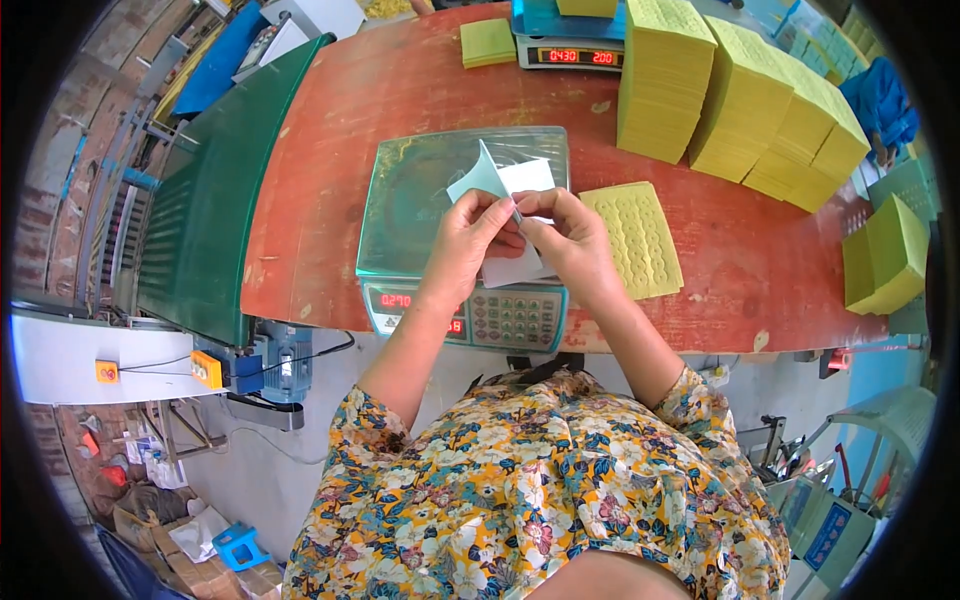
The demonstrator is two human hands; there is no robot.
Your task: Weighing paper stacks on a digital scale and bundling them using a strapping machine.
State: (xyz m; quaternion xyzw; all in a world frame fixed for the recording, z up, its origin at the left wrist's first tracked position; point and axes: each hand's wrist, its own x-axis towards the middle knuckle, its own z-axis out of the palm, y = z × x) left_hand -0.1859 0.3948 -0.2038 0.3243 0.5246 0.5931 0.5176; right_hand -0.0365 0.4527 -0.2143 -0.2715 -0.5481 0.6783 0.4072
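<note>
Both hands meet above the near part of a digital scale point(400, 255) with a clear-covered platform. My left hand point(468, 243) and my right hand point(572, 240) are closed, fingertips pinching thin, pale sheets between them. One pale blue-green sheet point(478, 172) curls up beyond the fingers. White sheets point(530, 177) show past the right fingers, with more white below the hands. Fingers cover the middle of the sheets, so I cannot tell how many there are. Just right of the scale lies a yellow sheet stack point(632, 240) with rows of embossed round shapes.
Tall yellow stacks point(665, 85) line the red table's point(330, 90) far right. Another yellow block point(885, 255) stands at the right edge. A second scale point(570, 50) and a small yellow stack point(488, 42) sit at the back. A green conveyor belt point(215, 200) adjoins the left side.
</note>
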